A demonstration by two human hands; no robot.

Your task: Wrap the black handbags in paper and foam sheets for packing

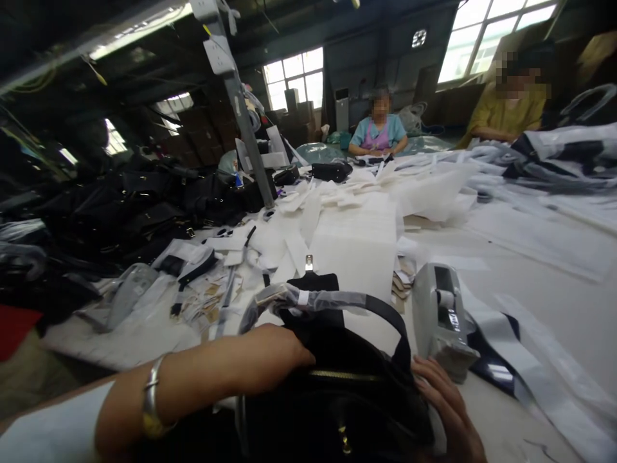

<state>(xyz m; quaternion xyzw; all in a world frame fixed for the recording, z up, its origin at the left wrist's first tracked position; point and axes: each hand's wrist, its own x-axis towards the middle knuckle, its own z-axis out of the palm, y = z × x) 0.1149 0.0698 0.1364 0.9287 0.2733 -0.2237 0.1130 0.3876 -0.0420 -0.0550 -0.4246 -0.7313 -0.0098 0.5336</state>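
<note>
I've got the black handbag at the table's near edge, left hand at the zippered opening and right hand against its side, but honestly can't tell if either's clamped on. Looks soft and probably fairly light; I'd grab the handle where it's bare, since the plastic wrap could be slippery.
</note>
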